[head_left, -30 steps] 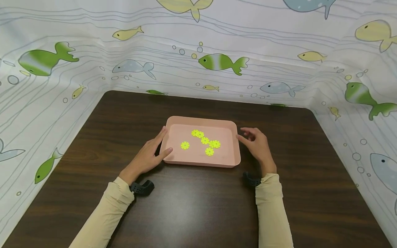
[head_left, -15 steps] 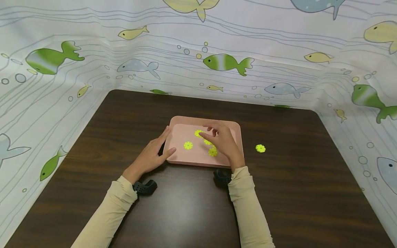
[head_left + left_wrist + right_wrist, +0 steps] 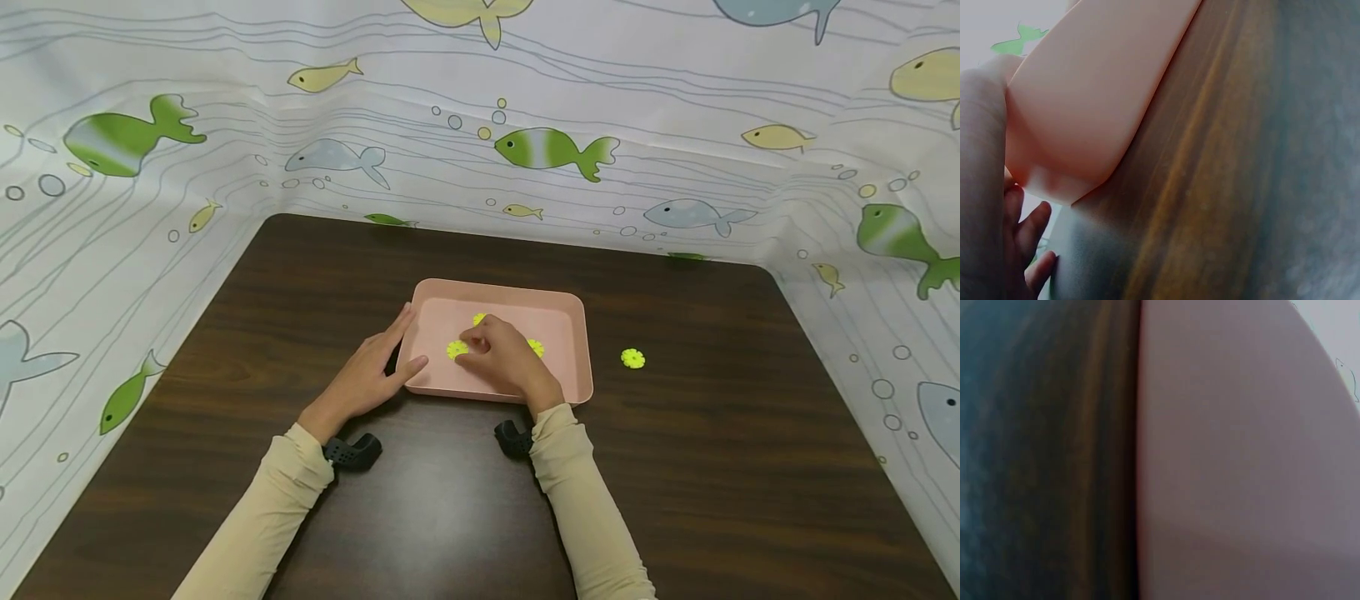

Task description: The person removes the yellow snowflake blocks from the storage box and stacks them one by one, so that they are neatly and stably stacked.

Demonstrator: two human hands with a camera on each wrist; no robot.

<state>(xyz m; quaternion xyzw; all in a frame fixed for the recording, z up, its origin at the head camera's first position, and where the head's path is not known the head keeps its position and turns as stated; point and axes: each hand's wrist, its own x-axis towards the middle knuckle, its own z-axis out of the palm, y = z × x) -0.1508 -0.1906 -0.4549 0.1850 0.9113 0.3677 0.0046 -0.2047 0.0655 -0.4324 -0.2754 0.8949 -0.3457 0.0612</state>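
A shallow pink tray (image 3: 506, 293) sits on the dark wooden table. In it lie yellow notched flower-shaped discs, one of them a disc (image 3: 454, 350) toward the left. My left hand (image 3: 363, 379) rests against the tray's left end, fingers straight along the side and thumb over the front left corner. My right hand (image 3: 504, 354) is over the tray, thumb and forefinger apart at the edge of that left disc, hiding part of the tray behind it. The left wrist view shows the tray's outer wall (image 3: 1091, 94) beside my fingers (image 3: 1034, 231).
Another yellow disc (image 3: 633, 358) lies on the table, right of the tray. Parts of two discs, a back disc (image 3: 479, 318) and a right disc (image 3: 536, 347), show around my right hand. A white fish-print sheet (image 3: 420, 183) surrounds the brown table (image 3: 712, 400).
My right hand has moved left from beside the tray's right edge to over the left disc. A disc now shows on the table at right. My left hand keeps its place at the tray.
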